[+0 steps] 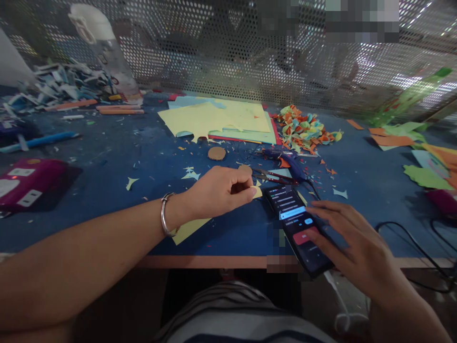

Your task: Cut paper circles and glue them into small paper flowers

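Note:
My left hand, with a silver bangle at the wrist, pinches a small yellow paper piece between thumb and fingertips. A yellow sheet lies partly under that wrist. My right hand is spread over a smartphone, thumb and fingertips at its lit screen. The phone lies at a slant, its lower end past the table's front edge. Just beyond the left hand are small scissors, a brown disc and a second disc, partly hidden. A blue glue gun rests behind the phone.
Coloured paper sheets are stacked at the back, beside a heap of small paper cuttings. At left stand a clear bottle and a magenta box. A black cable loops at right; a perforated metal screen closes the back.

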`<state>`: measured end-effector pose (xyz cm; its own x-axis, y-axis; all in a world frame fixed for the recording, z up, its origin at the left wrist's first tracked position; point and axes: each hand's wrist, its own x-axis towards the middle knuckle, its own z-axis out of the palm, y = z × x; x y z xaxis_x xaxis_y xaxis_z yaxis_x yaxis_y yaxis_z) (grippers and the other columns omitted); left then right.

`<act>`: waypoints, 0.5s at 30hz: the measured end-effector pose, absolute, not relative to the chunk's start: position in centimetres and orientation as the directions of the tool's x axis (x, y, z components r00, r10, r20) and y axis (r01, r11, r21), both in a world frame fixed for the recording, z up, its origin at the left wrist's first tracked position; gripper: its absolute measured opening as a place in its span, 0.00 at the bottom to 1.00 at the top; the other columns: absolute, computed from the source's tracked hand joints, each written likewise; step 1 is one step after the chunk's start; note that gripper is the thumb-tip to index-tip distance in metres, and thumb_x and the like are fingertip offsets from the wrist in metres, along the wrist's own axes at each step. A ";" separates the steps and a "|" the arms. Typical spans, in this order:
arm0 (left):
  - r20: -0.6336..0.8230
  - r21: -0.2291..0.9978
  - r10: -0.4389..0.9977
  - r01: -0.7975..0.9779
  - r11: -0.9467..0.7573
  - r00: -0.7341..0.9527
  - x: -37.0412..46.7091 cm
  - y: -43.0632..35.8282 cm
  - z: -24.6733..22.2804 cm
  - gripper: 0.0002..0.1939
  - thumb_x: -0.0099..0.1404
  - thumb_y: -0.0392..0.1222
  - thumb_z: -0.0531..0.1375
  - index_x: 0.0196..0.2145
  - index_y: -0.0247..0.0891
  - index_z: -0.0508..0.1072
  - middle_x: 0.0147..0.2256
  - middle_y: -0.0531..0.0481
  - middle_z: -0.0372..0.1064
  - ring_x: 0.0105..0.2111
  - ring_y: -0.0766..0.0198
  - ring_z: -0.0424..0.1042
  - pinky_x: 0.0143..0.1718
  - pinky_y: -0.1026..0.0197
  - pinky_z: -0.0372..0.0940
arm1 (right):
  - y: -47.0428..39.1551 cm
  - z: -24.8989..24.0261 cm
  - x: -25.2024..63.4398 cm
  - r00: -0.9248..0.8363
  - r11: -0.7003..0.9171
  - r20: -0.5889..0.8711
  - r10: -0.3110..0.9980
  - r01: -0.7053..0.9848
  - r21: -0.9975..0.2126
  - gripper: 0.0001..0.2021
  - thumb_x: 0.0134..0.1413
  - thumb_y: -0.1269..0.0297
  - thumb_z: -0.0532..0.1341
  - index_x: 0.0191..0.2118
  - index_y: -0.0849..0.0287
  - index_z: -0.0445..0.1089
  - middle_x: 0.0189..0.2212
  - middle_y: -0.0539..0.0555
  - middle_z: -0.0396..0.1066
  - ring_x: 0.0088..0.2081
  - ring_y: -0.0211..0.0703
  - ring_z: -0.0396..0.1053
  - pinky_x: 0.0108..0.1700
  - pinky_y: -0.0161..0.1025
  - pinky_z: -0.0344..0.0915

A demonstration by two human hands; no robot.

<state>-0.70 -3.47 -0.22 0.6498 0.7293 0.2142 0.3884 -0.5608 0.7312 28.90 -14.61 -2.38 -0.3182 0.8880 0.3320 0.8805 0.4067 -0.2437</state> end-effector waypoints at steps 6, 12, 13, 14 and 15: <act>0.212 0.737 0.732 0.385 -0.555 0.648 -0.7 -3.5 -0.2 0.12 0.67 0.44 0.57 0.28 0.38 0.72 0.23 0.54 0.69 0.22 0.69 0.66 0.25 0.66 0.58 | -15.6 -2.9 29.3 -0.281 0.381 0.374 0.884 0.896 -0.228 0.16 0.64 0.61 0.59 0.56 0.53 0.66 0.51 0.59 0.69 0.53 0.55 0.69 0.55 0.55 0.65; 0.205 0.734 0.733 0.394 -0.554 0.649 -0.7 -3.6 -0.3 0.12 0.67 0.43 0.57 0.27 0.38 0.72 0.22 0.54 0.69 0.22 0.68 0.66 0.25 0.66 0.58 | -16.4 -3.7 29.6 -0.302 0.418 0.406 0.863 0.878 -0.235 0.15 0.62 0.63 0.61 0.54 0.53 0.67 0.51 0.59 0.68 0.51 0.53 0.70 0.54 0.52 0.66; 0.205 0.734 0.732 0.393 -0.554 0.649 -0.7 -3.6 -0.3 0.12 0.67 0.43 0.57 0.28 0.38 0.72 0.22 0.54 0.69 0.22 0.68 0.67 0.25 0.66 0.58 | -16.4 -3.8 29.5 -0.303 0.418 0.401 0.864 0.876 -0.239 0.16 0.62 0.64 0.61 0.55 0.54 0.67 0.51 0.59 0.68 0.51 0.53 0.69 0.54 0.52 0.66; 0.210 0.735 0.731 0.389 -0.556 0.649 -0.6 -3.5 -0.4 0.12 0.67 0.43 0.57 0.28 0.38 0.72 0.23 0.54 0.69 0.22 0.68 0.67 0.25 0.66 0.59 | -16.4 -3.8 29.5 -0.304 0.419 0.399 0.865 0.875 -0.241 0.16 0.62 0.64 0.61 0.55 0.54 0.67 0.51 0.59 0.68 0.51 0.53 0.69 0.54 0.52 0.66; 0.216 0.736 0.728 0.382 -0.559 0.650 -0.6 -3.5 -0.4 0.12 0.67 0.44 0.57 0.28 0.38 0.72 0.23 0.53 0.70 0.23 0.68 0.67 0.26 0.66 0.59 | -16.4 -3.8 29.5 -0.307 0.421 0.398 0.864 0.874 -0.242 0.16 0.62 0.64 0.61 0.55 0.54 0.67 0.51 0.59 0.68 0.52 0.53 0.69 0.54 0.53 0.65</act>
<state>-0.63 -3.51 -0.41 0.6501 0.7284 0.2163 0.3819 -0.5594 0.7357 29.48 -16.37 -3.78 -0.3066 0.8644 0.3984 0.8741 0.4214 -0.2417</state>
